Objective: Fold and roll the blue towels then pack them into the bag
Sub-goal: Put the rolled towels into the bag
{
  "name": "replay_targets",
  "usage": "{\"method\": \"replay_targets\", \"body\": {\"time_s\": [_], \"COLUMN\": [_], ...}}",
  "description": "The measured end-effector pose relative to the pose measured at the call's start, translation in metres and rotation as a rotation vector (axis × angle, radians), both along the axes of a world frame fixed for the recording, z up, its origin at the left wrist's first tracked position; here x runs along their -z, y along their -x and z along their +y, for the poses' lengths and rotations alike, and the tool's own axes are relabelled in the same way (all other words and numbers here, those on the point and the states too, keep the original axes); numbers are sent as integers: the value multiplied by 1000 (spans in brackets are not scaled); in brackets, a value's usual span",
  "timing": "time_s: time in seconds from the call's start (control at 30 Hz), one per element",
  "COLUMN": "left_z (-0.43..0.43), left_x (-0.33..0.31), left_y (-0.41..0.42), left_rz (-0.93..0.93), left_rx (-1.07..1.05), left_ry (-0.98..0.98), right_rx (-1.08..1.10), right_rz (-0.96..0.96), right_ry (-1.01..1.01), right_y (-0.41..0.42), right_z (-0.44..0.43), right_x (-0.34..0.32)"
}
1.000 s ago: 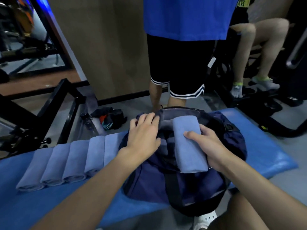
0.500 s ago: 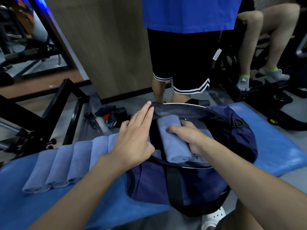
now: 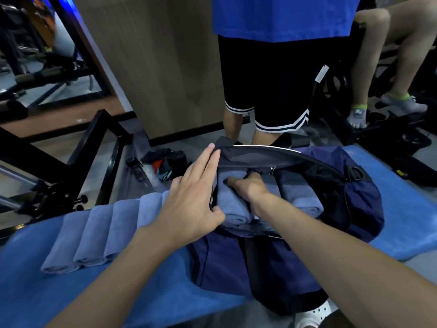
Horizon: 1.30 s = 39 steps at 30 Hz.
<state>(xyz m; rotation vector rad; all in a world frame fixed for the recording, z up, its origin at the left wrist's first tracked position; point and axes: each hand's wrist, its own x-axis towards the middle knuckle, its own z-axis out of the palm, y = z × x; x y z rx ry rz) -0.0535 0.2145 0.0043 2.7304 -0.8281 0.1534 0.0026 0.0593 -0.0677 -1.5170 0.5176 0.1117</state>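
Observation:
A navy bag (image 3: 295, 268) lies unzipped on the blue mat (image 3: 402, 209). My left hand (image 3: 191, 204) rests with straight fingers on the bag's left rim, thumb at the zipper edge, keeping the mouth spread. My right hand (image 3: 250, 188) is inside the bag, thumb on top of a rolled blue towel (image 3: 233, 204) and fingers curled down its far side. More rolled towels (image 3: 305, 200) lie in the bag to its right, partly hidden by my arm. A row of several rolled towels (image 3: 94, 233) sits on the mat left of the bag.
A person in a blue shirt and black shorts (image 3: 267, 91) stands just behind the bag. Another person's legs (image 3: 378, 67) are at the far right. A black metal frame (image 3: 101, 143), a bottle (image 3: 137, 169) and dark clothes (image 3: 165, 162) occupy the floor at left.
My right hand carried the rolled towel from above the bag down into its left side. My left hand slid along the rim, opening the bag wider.

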Motion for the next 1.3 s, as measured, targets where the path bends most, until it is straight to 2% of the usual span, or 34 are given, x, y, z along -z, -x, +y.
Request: {"method": "replay_targets", "body": {"time_s": [0.17,0.43,0.57,0.67,0.77,0.87,0.97,1.03,1.17,1.3], "left_z": [4,5,6,7,7,9,9,9,8,10], "left_x": [1,2,2,3,3,4,7,7,7,6], "left_y": [-1,-1,-1,-1,-1,-2,-1,-1,1,2], "left_rz": [9,-19,-25,-37,-35,-42,-45,-52,-47,-51], "left_rx": [4,5,12,9,4,-13,-10,-4,-8,-18], "left_ry": [-11,14,4,11,-17,-29,-32,-31,-21,-35], "right_rx": [-192,-178,-227,-264,-305,-425,-532,-614,-676,-711], "right_rz": [-9,-81,-78,-114,-117,-155,-190,-206,-220,-169], "right_ry": [-27,-21,132,124,319,583,765,809,767,899], "right_y": [2,3,-1,0,1,11,27,31,24,17], "right_z": [8,18,21,27,32,38,30,22,24,31], "right_x": [1,6,8,10,14,13,13,15,18,15]}}
